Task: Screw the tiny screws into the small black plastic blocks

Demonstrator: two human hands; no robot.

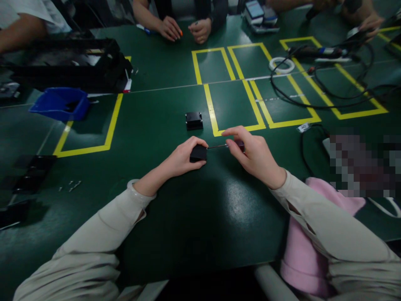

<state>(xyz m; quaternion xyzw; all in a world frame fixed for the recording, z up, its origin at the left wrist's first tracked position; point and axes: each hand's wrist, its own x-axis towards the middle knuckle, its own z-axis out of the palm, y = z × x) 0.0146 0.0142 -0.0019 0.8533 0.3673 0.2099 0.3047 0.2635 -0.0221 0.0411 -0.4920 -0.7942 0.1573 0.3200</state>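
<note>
My left hand (pixel 184 156) grips a small black box (pixel 198 154) just above the green table (pixel 200 225). In my right hand (pixel 250 150) is a screwdriver (pixel 239 145), its handle between thumb and fingers, with the index finger stretched out over it. The thin metal shaft points left, and its tip meets the right side of the box. Most of the handle is hidden by my hand. Just beyond my hands, a second black box (pixel 194 121) with shiny metal bits at its sides rests on the table.
At left are a blue bin (pixel 62 103), a long black housing (pixel 72 67), small metal pieces (pixel 73 185) and dark parts (pixel 31 175). Cables (pixel 313 104) and a white tape ring (pixel 281 65) lie right. Pink cloth (pixel 308 251) lies beside my right arm. A co-worker's hands (pixel 188 30) rest opposite.
</note>
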